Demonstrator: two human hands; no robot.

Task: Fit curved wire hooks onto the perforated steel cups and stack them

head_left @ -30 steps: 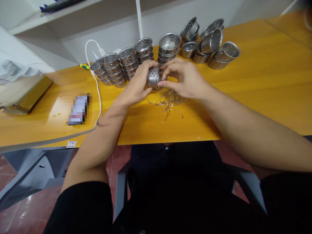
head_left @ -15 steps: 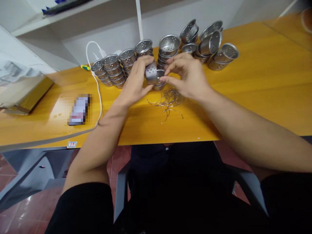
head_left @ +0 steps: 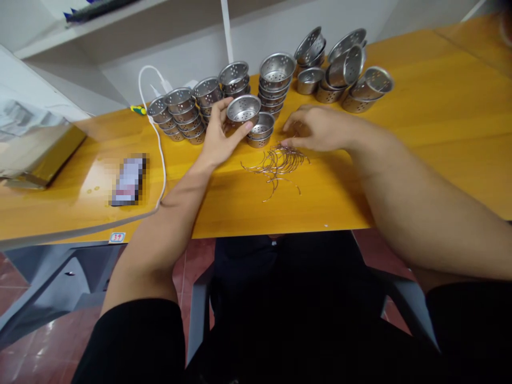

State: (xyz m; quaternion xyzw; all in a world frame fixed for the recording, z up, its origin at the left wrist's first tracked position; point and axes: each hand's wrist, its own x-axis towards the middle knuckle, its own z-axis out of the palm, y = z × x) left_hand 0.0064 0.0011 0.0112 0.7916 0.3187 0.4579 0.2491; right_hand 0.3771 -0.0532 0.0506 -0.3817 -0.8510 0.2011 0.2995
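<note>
Held cup (head_left: 244,110) — silvery metal, round, perforated.

moderate light | glare on table (head_left: 224,208) (left) | phone (head_left: 128,181) pixelated | top-right blurry

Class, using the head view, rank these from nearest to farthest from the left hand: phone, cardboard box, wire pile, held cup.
1. Held cup: in the left hand.
2. Wire pile: right of that hand.
3. Phone: to its left.
4. Cardboard box: farther left.
</note>
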